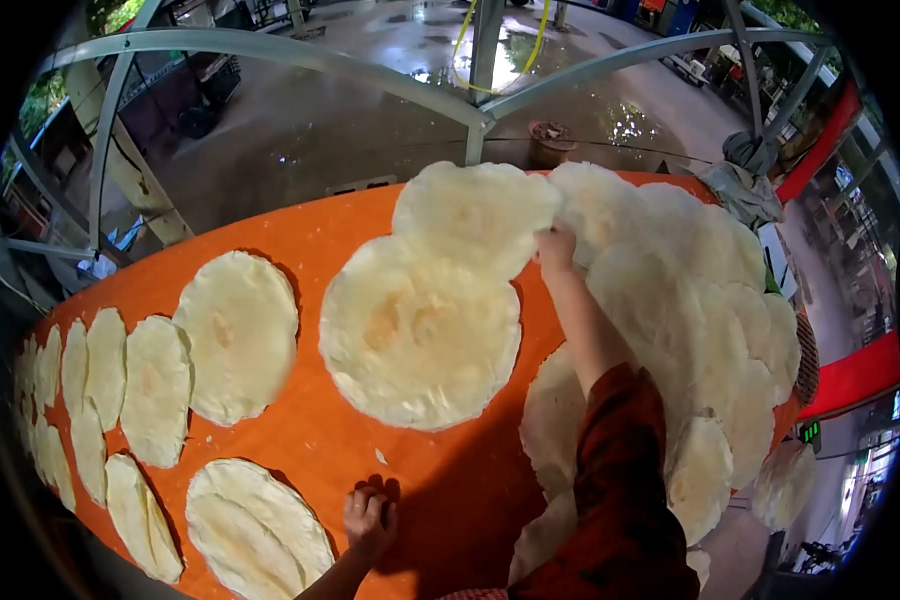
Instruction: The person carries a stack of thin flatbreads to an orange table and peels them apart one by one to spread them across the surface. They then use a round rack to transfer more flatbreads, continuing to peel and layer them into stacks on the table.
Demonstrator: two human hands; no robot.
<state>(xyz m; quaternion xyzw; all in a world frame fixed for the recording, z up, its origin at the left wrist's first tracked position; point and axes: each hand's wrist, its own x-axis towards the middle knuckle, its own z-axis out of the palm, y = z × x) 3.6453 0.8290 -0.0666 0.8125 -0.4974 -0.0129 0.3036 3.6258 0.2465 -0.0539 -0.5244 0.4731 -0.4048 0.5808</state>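
My right hand (pixel 556 246) reaches across the table with its fingers closed on the right edge of a thin round flatbread (pixel 470 200). That flatbread overlaps the far edge of a larger flatbread (pixel 420 340) with light brown spots, lying flat in the middle. My left hand (pixel 370 518) is low in the view, just above or on the orange table covering (pixel 450 480). Its fingers are curled, and nothing shows in them. To its left lies a creased flatbread (pixel 258 530).
Overlapping flatbreads (pixel 660 300) cover the right side of the table, partly hidden by my right arm. Several more flatbreads (pixel 235 335) lie on the left. Metal frame bars (pixel 480 110) cross beyond the far edge. A grey cloth (pixel 750 185) hangs at the far right.
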